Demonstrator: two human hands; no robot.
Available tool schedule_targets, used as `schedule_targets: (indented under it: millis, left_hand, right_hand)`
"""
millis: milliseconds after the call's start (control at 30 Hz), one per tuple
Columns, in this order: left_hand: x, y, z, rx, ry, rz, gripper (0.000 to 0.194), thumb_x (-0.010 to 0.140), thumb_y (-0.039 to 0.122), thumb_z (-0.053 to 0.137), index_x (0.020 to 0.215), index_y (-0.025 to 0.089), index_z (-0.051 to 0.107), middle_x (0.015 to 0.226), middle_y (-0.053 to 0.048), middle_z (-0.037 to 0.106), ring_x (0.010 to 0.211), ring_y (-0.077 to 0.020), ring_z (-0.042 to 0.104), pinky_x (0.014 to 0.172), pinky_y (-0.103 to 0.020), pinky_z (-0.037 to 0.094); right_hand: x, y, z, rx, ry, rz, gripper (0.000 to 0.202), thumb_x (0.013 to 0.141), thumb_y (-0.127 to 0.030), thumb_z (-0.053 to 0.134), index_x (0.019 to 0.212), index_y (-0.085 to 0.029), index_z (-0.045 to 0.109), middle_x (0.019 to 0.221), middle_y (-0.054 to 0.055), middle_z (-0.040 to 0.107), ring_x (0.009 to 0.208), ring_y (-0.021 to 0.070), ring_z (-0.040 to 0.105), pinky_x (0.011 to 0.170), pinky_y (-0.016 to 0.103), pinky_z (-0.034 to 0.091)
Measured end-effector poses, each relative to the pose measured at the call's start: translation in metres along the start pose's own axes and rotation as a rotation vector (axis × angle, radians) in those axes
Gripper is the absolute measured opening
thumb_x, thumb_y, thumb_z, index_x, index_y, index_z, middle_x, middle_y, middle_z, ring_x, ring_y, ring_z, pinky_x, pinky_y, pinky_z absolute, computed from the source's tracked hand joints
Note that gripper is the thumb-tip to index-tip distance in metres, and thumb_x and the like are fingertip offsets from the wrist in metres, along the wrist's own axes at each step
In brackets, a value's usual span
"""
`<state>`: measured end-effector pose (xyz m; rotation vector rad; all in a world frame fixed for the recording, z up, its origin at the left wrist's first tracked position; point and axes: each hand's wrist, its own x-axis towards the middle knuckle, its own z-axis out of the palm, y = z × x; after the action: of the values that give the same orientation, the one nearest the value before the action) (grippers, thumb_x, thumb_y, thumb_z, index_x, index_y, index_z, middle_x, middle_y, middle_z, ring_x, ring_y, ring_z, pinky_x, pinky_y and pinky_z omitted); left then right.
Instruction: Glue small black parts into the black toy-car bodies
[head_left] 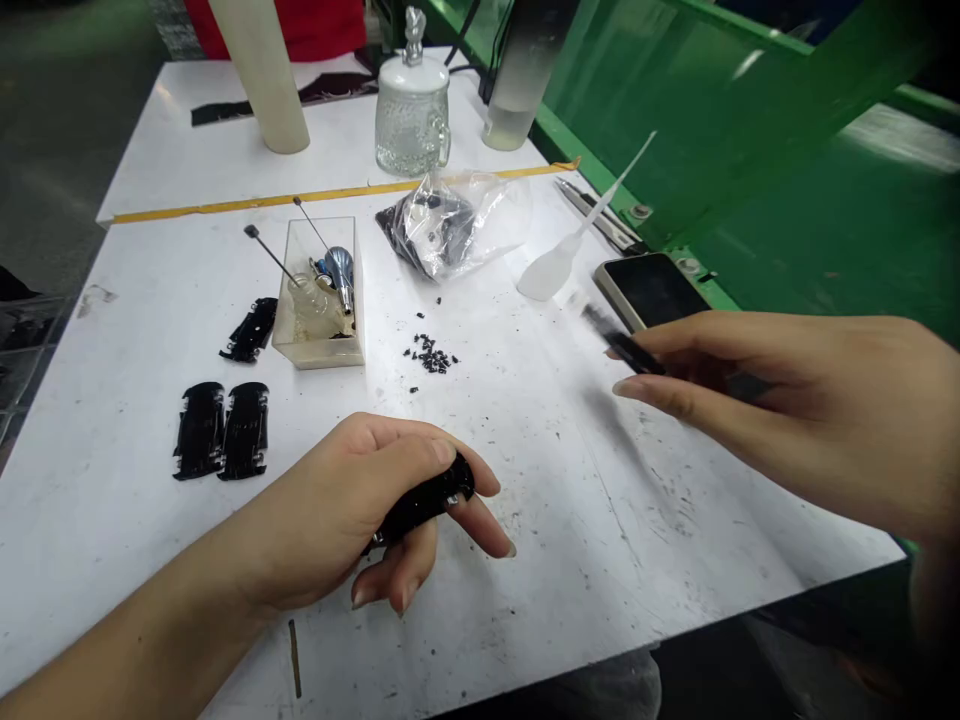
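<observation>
The left hand (337, 520) grips a shiny black piece (424, 507) over the white counter (555, 600). The right hand (810, 410) pinches a small dark stick (626, 345), too blurry to name. Tiny black bits (433, 357) lie just past the left hand.

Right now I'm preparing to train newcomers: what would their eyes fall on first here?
Probably the left hand, low in the middle, holding a glossy black part, and the right hand, at the right, holding a blurred dark object. Just beyond the left hand, a scatter of tiny black bits stands out on the white tabletop. A bright green structure fills much of the upper right.
</observation>
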<state>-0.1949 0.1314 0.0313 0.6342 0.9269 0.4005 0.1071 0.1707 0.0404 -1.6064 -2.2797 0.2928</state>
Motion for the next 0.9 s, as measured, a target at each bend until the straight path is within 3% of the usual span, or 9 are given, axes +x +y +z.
schedule_targets:
  millis: [100, 200, 367, 500, 633, 667, 767, 833, 900]
  left_hand:
    - [0.000, 0.002, 0.002, 0.003, 0.012, 0.019, 0.032, 0.100, 0.027, 0.048, 0.089, 0.012, 0.073, 0.081, -0.012, 0.081, 0.034, -0.0045, 0.049, 0.030, -0.010, 0.032]
    - [0.000, 0.002, 0.003, -0.012, 0.002, 0.044, 0.030, 0.099, 0.023, 0.047, 0.087, 0.012, 0.072, 0.079, -0.012, 0.081, 0.033, -0.0045, 0.050, 0.030, -0.010, 0.032]
    - [0.000, 0.001, 0.002, -0.040, -0.011, 0.071, 0.025, 0.096, 0.022, 0.051, 0.084, 0.012, 0.071, 0.079, -0.011, 0.080, 0.034, -0.0043, 0.050, 0.030, -0.011, 0.030]
    - [0.001, 0.000, 0.001, -0.050, -0.013, 0.091, 0.025, 0.095, 0.023, 0.052, 0.086, 0.012, 0.071, 0.080, -0.011, 0.080, 0.034, -0.0049, 0.051, 0.030, -0.012, 0.030]
    - [0.001, 0.001, -0.001, -0.056, -0.025, 0.108, 0.026, 0.096, 0.022, 0.049, 0.086, 0.011, 0.071, 0.077, -0.011, 0.080, 0.033, -0.0049, 0.050, 0.030, -0.013, 0.030]
    - [0.002, 0.001, -0.001, -0.064, -0.030, 0.110, 0.026, 0.096, 0.022, 0.049, 0.086, 0.011, 0.071, 0.076, -0.011, 0.079, 0.033, -0.0050, 0.050, 0.030, -0.013, 0.030]
    - [0.002, 0.001, -0.003, -0.104, -0.050, 0.112, 0.028, 0.096, 0.021, 0.047, 0.085, 0.011, 0.071, 0.076, -0.011, 0.080, 0.032, -0.0051, 0.049, 0.030, -0.013, 0.029]
    - [0.003, 0.001, -0.006, -0.134, -0.068, 0.108, 0.028, 0.096, 0.020, 0.047, 0.084, 0.011, 0.071, 0.076, -0.011, 0.079, 0.031, -0.0051, 0.048, 0.029, -0.014, 0.028]
    - [0.003, 0.001, -0.008, -0.154, -0.082, 0.104, 0.027, 0.095, 0.021, 0.048, 0.085, 0.011, 0.072, 0.074, -0.011, 0.079, 0.030, -0.0048, 0.046, 0.030, -0.014, 0.028]
  right_hand:
    - [0.005, 0.025, 0.006, -0.139, -0.122, -0.062, 0.043, 0.095, -0.065, 0.057, 0.102, -0.028, 0.077, 0.082, 0.003, 0.074, 0.065, 0.0186, 0.065, 0.058, 0.032, 0.046]
    - [0.020, 0.035, 0.014, -0.105, -0.174, -0.041, 0.040, 0.090, -0.064, 0.065, 0.099, -0.027, 0.077, 0.084, 0.003, 0.074, 0.069, 0.0189, 0.066, 0.061, 0.032, 0.047]
    - [0.065, 0.001, -0.006, -0.250, -0.432, 0.139, 0.037, 0.082, -0.059, 0.078, 0.101, -0.027, 0.080, 0.075, 0.001, 0.072, 0.054, 0.0123, 0.059, 0.055, 0.030, 0.041]
    - [0.104, -0.083, -0.007, 0.003, -0.153, -0.096, 0.046, 0.085, -0.060, 0.075, 0.114, -0.025, 0.077, 0.085, 0.000, 0.073, 0.060, 0.0096, 0.059, 0.059, 0.029, 0.040]
    - [0.132, -0.158, 0.036, 0.348, -0.085, -0.300, 0.033, 0.088, -0.039, 0.079, 0.114, -0.019, 0.075, 0.083, -0.001, 0.070, 0.067, 0.0107, 0.057, 0.065, 0.029, 0.041]
    - [0.136, -0.168, 0.045, 0.350, -0.097, -0.344, 0.017, 0.092, -0.034, 0.075, 0.097, -0.017, 0.076, 0.075, -0.002, 0.065, 0.065, 0.0100, 0.053, 0.065, 0.029, 0.039]
    - [0.141, -0.180, 0.052, 0.395, -0.039, -0.361, 0.038, 0.098, -0.025, 0.067, 0.063, -0.015, 0.059, 0.058, -0.004, 0.045, 0.059, 0.0072, 0.040, 0.063, 0.029, 0.034]
    - [0.135, -0.176, 0.040, 0.508, 0.091, -0.333, 0.041, 0.098, -0.024, 0.068, 0.061, -0.015, 0.053, 0.058, -0.005, 0.043, 0.059, 0.0057, 0.041, 0.062, 0.027, 0.036]
    - [0.120, -0.165, 0.023, 0.675, 0.265, -0.333, 0.035, 0.101, -0.025, 0.064, 0.068, -0.015, 0.055, 0.071, -0.004, 0.055, 0.066, 0.0040, 0.050, 0.060, 0.024, 0.038]
